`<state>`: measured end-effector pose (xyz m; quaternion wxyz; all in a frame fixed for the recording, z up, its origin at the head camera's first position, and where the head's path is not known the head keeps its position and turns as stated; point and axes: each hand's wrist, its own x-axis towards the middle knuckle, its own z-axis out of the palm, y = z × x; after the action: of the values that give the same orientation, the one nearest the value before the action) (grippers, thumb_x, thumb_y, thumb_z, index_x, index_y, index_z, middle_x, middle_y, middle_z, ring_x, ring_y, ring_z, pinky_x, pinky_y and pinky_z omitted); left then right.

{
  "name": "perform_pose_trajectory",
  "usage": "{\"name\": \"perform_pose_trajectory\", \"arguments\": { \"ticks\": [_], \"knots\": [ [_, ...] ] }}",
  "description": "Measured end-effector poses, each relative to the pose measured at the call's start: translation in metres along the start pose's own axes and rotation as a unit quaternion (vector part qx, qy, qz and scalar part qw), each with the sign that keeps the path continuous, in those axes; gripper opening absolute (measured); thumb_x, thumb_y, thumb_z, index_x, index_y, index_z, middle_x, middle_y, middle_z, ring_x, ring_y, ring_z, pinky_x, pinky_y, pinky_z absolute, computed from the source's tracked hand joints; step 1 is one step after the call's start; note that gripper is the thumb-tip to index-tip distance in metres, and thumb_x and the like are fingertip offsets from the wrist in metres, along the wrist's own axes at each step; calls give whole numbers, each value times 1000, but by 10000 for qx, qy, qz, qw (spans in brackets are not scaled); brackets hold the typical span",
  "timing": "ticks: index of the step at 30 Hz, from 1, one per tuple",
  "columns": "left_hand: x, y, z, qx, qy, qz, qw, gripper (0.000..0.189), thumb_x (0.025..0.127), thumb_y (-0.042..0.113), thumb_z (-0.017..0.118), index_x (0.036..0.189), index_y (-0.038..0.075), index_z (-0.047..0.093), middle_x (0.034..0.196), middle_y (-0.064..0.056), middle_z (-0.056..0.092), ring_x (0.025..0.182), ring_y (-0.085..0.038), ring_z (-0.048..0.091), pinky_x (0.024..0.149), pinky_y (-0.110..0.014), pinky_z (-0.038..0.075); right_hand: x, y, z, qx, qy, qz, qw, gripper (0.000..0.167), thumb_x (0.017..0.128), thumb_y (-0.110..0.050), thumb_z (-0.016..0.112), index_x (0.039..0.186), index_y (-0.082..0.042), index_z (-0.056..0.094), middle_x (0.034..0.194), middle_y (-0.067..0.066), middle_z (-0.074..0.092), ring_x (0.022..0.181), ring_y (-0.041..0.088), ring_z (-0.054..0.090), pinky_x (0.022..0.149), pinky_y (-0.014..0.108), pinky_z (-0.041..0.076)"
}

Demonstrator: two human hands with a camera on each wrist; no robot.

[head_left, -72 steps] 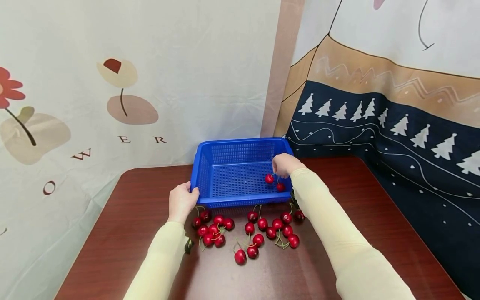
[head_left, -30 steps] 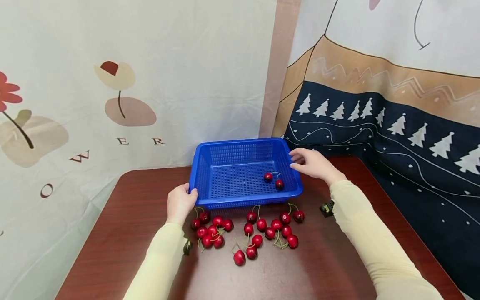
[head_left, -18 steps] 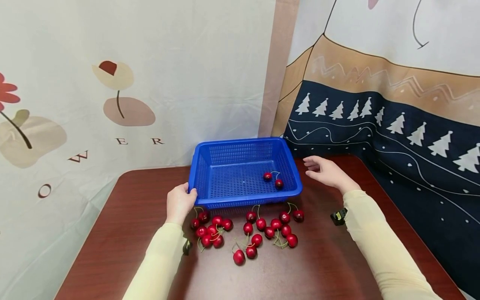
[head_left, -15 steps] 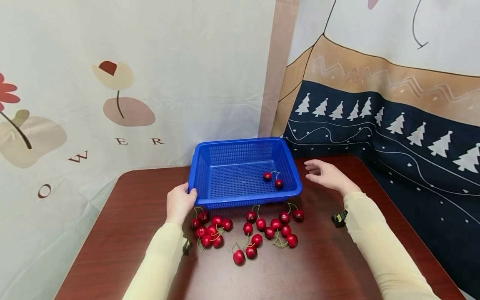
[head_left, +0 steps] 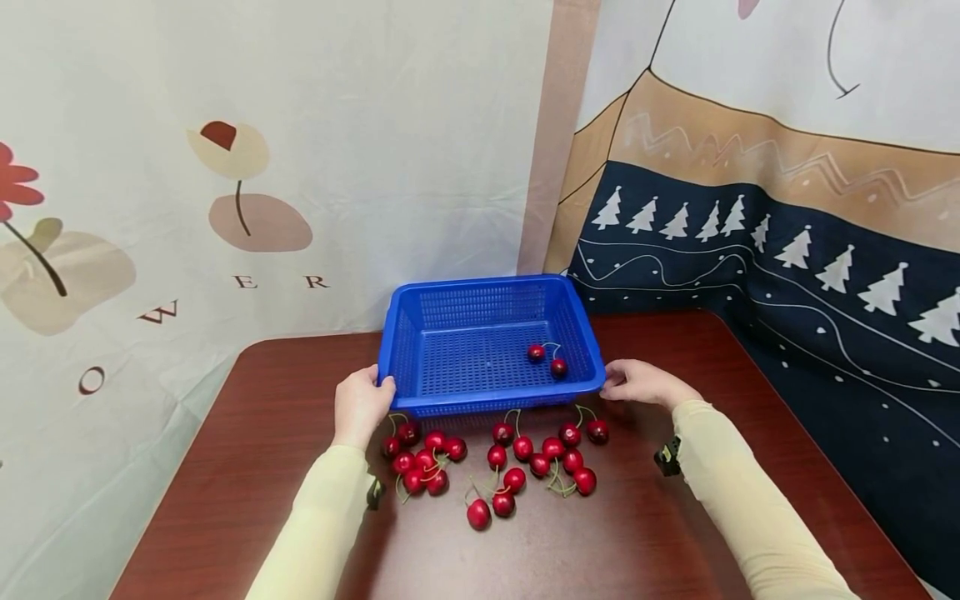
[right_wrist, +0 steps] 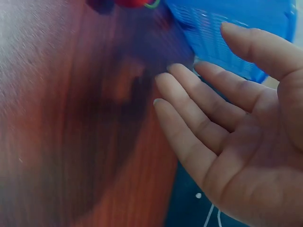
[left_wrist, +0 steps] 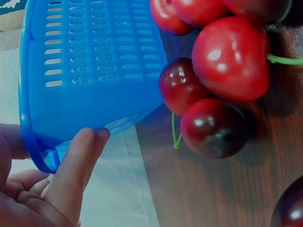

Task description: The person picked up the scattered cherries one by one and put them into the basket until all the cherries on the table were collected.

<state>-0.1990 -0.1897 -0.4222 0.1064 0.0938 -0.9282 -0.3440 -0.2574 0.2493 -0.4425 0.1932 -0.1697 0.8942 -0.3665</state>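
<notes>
A blue plastic basket with slotted walls stands at the back of the table. My left hand grips its front left corner; in the left wrist view the fingers lie along the outer wall below the rim. Two cherries joined by their stems lie inside, towards the right. My right hand is at the front right corner, its fingertips right at the rim. The right wrist view shows these fingers spread and slightly bent, with nothing in them. Several red cherries with green stems lie on the table before the basket.
The table is dark red-brown wood with rounded back corners. A pale printed curtain hangs behind it, and a dark cloth with white trees hangs on the right. Both wrists carry small black devices.
My right hand released the joined cherries inside the basket, moved out to the right over the rim, then came down towards the front right corner. My left hand kept its grip on the basket.
</notes>
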Motion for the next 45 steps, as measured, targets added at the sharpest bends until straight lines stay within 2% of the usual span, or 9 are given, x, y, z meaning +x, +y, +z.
{"name": "perform_pose_trajectory", "arguments": {
  "ticks": [4,7,12,18,32,36,41,45],
  "knots": [
    [0,1,0,11,-2,-18,10000,28,94,18,58,106,-5,70,95,-25,71,86,-40,64,79,-52,51,2,2,7,420,-326,167,9984,36,89,-12,68,116,10,59,90,10,69,81,24,60,78,40,55],
    [-1,1,0,51,-7,-13,10000,30,94,17,58,107,-6,70,97,-26,70,90,-42,64,82,-53,50,4,3,12,561,-515,166,9970,40,88,-11,67,118,13,58,91,12,70,80,22,61,76,40,56],
    [-1,2,-2,26,-74,-91,9999,37,94,17,57,120,-8,66,108,-27,68,101,-44,63,89,-55,48,8,3,20,565,-664,183,9960,43,86,-12,69,119,14,59,104,18,70,89,23,65,77,42,57],
    [0,3,-2,-10,-86,-137,9999,35,94,17,57,118,-7,67,105,-26,69,99,-43,64,87,-53,49,11,1,29,577,-660,207,9959,44,87,-9,70,122,15,57,118,26,65,98,31,65,78,46,57],
    [-2,3,-3,-80,-227,-175,9996,34,95,17,57,117,-8,67,104,-27,69,95,-41,65,89,-53,50,12,1,35,350,-579,123,9976,26,89,-4,67,109,12,63,101,18,69,80,20,62,68,39,57],
    [-2,3,-4,-108,-225,-154,9996,34,95,17,58,116,-8,67,103,-26,70,94,-40,66,88,-53,51,8,1,32,362,-699,34,9969,23,91,-5,65,107,11,65,97,15,70,74,17,62,68,38,57],
    [-2,3,-5,-148,-291,-223,9992,37,96,17,57,122,-9,64,108,-27,68,99,-41,65,91,-53,50,4,5,27,331,-843,-224,9956,21,93,-6,64,105,11,67,86,10,71,70,16,63,67,36,58],
    [-2,4,-6,-189,-328,-258,9989,38,97,17,57,124,-9,63,110,-28,67,100,-41,65,92,-53,49,-1,8,23,491,-780,-320,9952,20,94,-5,64,104,11,67,80,6,68,70,16,63,67,34,58]
  ]
}}
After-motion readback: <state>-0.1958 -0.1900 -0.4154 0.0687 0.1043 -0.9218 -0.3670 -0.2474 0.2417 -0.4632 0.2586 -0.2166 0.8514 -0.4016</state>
